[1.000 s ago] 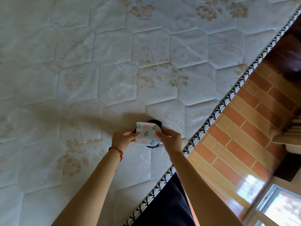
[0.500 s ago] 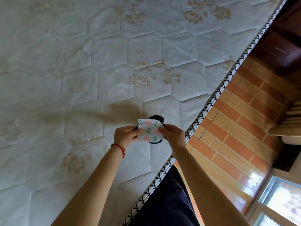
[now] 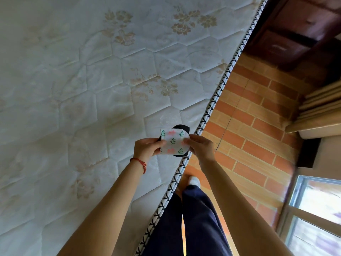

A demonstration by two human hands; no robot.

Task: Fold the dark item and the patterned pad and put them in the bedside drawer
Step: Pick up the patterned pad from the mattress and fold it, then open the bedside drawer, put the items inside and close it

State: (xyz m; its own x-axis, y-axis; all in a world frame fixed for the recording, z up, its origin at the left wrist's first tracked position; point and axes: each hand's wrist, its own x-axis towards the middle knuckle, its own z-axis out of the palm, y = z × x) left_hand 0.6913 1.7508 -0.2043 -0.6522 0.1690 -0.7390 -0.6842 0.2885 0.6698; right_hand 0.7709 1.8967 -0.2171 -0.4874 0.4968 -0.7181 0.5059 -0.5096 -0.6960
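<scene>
- Mattress [image 3: 92, 89]: a second ago the held stack was seen wholly over the quilted top; it is now carried at the piped edge, with the tiled floor [image 3: 249, 126] just outboard of the grip. A step along the bedside is inferred.
- Bedside cabinet [image 3: 287, 39]: more of its dark drawer fronts is now seen, well beyond the grip and ahead of it. Drawers appear closed; a handle is faintly made out.
- Patterned pad [image 3: 173, 141]: folded to a small square, held uppermost between both hands, unchanged in shape from a second ago.
- Dark item [image 3: 181, 127]: kept directly beneath the pad, only its rim seen past the pad's far and near edges.
- Left hand [image 3: 145, 149]: fingers curled, pinching the stack's left side.
- Right hand [image 3: 200, 147]: fingers pinching the right side.
- Judgement: folding is taken as finished; transfer begun. One hand must be freed for the drawer.
</scene>
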